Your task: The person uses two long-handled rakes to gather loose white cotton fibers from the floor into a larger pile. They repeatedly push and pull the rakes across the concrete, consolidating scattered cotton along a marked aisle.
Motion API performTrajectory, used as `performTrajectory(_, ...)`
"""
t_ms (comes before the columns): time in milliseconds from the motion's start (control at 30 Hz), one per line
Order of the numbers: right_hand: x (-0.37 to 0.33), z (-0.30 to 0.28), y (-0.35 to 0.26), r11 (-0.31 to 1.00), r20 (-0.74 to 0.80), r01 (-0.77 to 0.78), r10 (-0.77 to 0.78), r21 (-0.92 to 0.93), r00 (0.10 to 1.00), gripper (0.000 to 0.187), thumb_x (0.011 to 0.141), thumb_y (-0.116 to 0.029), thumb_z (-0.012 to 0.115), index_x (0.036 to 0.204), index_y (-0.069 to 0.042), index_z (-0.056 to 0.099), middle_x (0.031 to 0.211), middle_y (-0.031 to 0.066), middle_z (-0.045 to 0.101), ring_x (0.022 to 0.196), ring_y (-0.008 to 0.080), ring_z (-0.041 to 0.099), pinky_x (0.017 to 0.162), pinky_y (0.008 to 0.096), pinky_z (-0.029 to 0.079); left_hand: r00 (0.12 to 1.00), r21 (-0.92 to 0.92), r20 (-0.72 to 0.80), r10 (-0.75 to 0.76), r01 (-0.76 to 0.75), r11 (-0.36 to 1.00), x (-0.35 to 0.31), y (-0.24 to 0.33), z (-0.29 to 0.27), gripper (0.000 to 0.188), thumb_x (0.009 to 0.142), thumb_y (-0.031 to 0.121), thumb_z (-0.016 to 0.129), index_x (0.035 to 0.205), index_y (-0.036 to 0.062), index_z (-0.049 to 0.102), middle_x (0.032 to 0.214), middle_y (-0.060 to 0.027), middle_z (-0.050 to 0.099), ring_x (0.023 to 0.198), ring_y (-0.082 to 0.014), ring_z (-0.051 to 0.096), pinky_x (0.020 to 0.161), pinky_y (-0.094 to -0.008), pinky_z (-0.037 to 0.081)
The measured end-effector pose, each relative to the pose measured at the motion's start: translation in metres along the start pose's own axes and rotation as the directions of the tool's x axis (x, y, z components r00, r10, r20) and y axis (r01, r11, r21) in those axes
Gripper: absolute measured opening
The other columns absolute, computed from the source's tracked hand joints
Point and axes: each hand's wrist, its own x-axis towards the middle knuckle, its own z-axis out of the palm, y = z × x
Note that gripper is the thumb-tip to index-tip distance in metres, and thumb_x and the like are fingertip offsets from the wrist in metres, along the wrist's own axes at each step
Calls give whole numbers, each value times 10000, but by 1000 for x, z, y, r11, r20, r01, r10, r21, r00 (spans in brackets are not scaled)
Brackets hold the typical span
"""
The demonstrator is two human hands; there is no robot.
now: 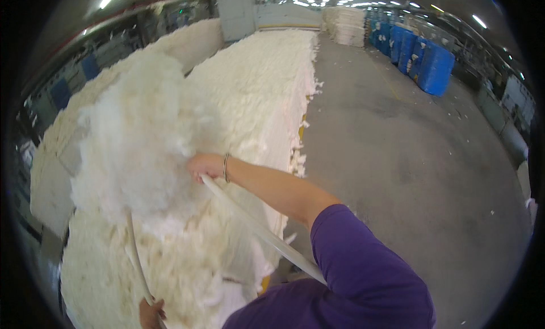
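Note:
A big, loose white clump of cotton fibre (145, 130) stands above the long row of cotton bales (261, 62), its edges blurred. My right hand (208, 166), with a bracelet at the wrist, reaches across to the clump's right side. It is closed round a thick whitish pole (258, 229), which slants down under my upper arm. At the lower edge, my left hand (151, 313) grips a thinner, tan pole (136, 261). This pole's top disappears into the underside of the clump. Whether my right fingers also hold fibre is hidden.
Torn cotton tufts (298, 158) hang along the bales' right edge, beside a grey floor (392, 175). Several blue wrapped bales (436, 69) stand at the far right. More white bales (346, 28) are stacked at the back, near a pale machine housing (235, 13).

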Motion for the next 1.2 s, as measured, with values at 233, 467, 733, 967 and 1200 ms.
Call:
performTrajectory(233,52,-203,-56,992,-9,-114,114,48,993,151,786,-37,500,641,-50,460,538,49,440,433,138,435,367,267,342,995,-22,-82,-63,62,998,78,140,156,277,668,45,606,879,25,427,585,-43,443,408,-162,452,336,-297,371)
performTrajectory(467,132,-448,-94,987,-18,-7,10,162,1000,186,787,-32,474,617,-73,408,536,21,413,425,109,374,360,242,293,999,-41,-43,0,-2,999,195,286,354,262,658,59,600,846,44,419,580,-28,433,415,-142,446,340,-278,372)
performTrajectory(733,233,-717,-151,986,45,-47,40,162,998,198,782,-54,531,600,-67,455,515,66,454,439,143,457,367,286,350,998,22,-68,5,-4,1000,287,462,532,276,634,72,615,832,32,426,574,-32,432,402,-138,445,339,-290,381)
performTrajectory(967,290,-965,-210,991,29,-83,80,107,996,193,810,-63,488,630,-96,426,529,-11,411,431,81,373,383,222,304,993,-39,-108,-52,48,998,365,599,754,276,642,49,647,835,-14,459,590,-42,459,424,-139,472,343,-286,393)
performTrajectory(1200,378,-1154,-256,955,118,-218,197,202,973,244,817,-73,467,594,-114,377,518,-26,378,419,59,333,394,216,293,992,-118,-113,-61,48,992,425,732,901,237,651,58,653,765,38,446,594,-28,459,440,-115,469,372,-262,380)
